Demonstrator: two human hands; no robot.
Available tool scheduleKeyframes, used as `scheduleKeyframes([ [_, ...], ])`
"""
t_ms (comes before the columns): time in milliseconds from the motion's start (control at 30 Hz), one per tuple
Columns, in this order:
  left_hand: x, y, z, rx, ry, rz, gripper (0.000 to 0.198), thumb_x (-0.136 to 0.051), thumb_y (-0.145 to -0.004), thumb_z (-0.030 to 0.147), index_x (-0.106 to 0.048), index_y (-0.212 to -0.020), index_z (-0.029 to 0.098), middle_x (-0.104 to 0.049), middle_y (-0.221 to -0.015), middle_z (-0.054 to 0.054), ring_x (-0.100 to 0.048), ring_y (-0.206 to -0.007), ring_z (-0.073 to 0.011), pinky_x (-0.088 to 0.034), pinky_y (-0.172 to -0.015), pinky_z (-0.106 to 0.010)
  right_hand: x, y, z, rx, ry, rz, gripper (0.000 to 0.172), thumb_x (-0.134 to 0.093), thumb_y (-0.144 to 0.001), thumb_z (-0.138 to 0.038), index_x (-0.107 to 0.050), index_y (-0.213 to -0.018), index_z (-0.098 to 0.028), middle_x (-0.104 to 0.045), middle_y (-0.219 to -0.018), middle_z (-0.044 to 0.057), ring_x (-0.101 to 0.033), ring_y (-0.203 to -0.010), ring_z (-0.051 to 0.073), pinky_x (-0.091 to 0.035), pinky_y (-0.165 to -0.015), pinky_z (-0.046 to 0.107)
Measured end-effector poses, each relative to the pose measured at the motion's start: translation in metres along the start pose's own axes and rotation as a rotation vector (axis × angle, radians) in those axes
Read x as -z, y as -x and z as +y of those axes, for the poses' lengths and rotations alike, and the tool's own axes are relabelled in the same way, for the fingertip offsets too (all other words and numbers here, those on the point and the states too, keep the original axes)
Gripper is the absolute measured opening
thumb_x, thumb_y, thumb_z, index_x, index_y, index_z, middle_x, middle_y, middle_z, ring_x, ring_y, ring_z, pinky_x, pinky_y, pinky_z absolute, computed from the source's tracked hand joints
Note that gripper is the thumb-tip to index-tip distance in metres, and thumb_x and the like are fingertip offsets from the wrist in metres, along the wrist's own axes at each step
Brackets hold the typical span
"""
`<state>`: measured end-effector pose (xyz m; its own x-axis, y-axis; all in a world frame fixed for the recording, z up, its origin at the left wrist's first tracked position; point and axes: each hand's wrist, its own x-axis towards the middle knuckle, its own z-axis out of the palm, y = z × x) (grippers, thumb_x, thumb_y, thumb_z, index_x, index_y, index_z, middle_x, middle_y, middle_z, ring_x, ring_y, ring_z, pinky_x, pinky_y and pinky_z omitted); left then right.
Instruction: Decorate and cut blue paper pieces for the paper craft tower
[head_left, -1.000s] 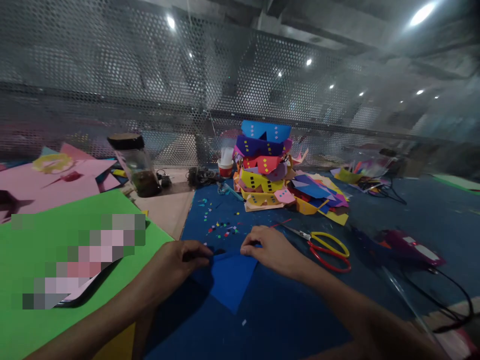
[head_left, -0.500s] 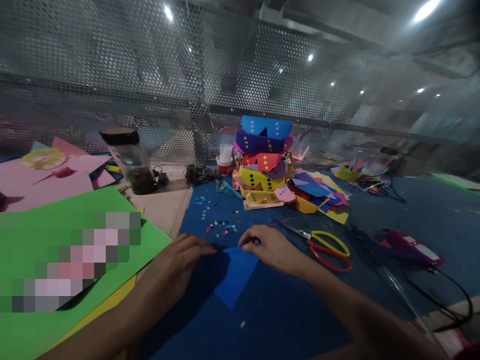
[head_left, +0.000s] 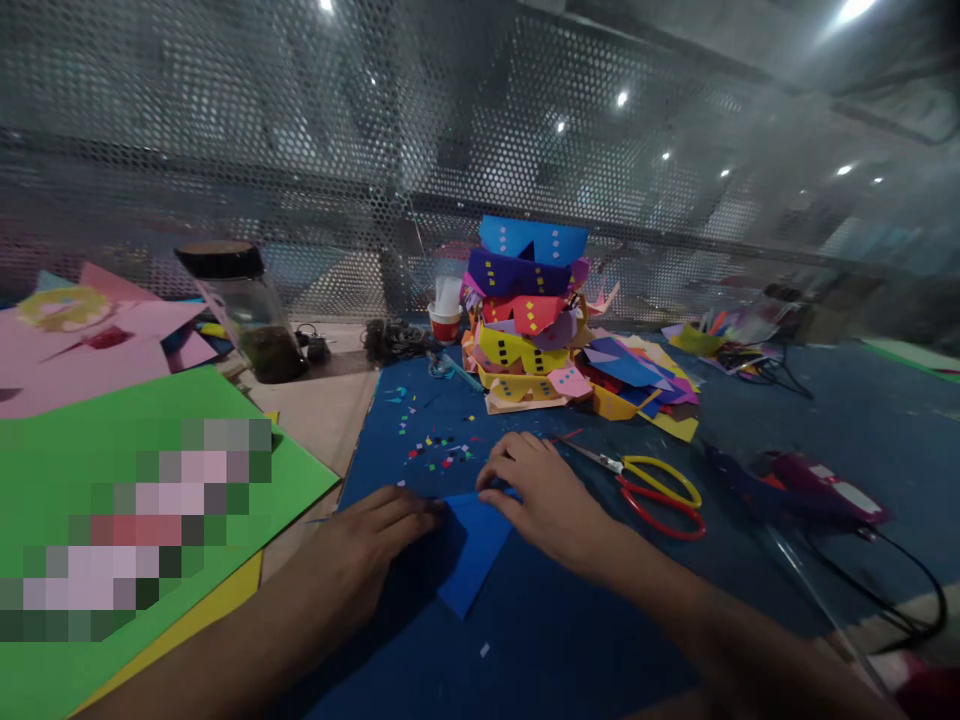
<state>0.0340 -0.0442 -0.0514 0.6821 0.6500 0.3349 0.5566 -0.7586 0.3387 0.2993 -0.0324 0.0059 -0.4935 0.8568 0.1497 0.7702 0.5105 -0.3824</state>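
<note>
A piece of blue paper [head_left: 476, 560], tapering to a point towards me, lies on the dark blue table surface between my hands. My left hand [head_left: 386, 530] is at its upper left corner, fingers held together, fingertips closed on the edge; the thumb is hidden. On the upper right edge, my right hand [head_left: 536, 490] has thumb and bent forefinger closed on the paper. Scissors [head_left: 619, 467] with one yellow and one red handle lie to the right, beyond my right hand. Tiny coloured paper squares [head_left: 442, 450] are scattered behind the blue paper.
Stacked paper masks [head_left: 532, 275] rise at the back beside loose coloured paper [head_left: 630, 370]. A glue gun [head_left: 817, 490] with a cable lies right. Left are green sheets [head_left: 187, 400] and a lidded jar [head_left: 262, 340]. A paper cup [head_left: 444, 322] stands near the mesh panel [head_left: 300, 120].
My left hand has moved slightly right, onto the blue paper's corner. My right hand's fingers have shifted a little along the upper edge. The view has tilted slightly.
</note>
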Motion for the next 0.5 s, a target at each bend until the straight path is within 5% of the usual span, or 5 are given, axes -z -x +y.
scheduleKeyframes([
  [233,0.006,-0.002,0.010,-0.002,-0.013,0.016,0.037,-0.043,-0.096,0.007,-0.069,-0.118,0.023,-0.077,-0.117,-0.007,-0.067,-0.109,-0.0243,-0.053,-0.097,-0.037,0.002,0.027,-0.018,0.269,-0.050,-0.215,0.054,-0.075,-0.083,-0.068,-0.064,-0.105,-0.019,-0.067,-0.110,0.008,-0.058,-0.104,0.026,-0.045,-0.088,0.037],
  [500,0.015,0.001,0.018,0.116,0.049,-0.078,0.025,-0.064,-0.095,0.029,-0.066,-0.121,0.026,-0.072,-0.130,-0.007,-0.062,-0.121,-0.0281,-0.051,-0.101,-0.039,-0.002,0.031,-0.022,0.303,0.091,-0.185,0.042,-0.076,-0.089,-0.055,-0.064,-0.108,-0.019,-0.068,-0.111,0.008,-0.060,-0.106,0.026,-0.046,-0.088,0.037],
])
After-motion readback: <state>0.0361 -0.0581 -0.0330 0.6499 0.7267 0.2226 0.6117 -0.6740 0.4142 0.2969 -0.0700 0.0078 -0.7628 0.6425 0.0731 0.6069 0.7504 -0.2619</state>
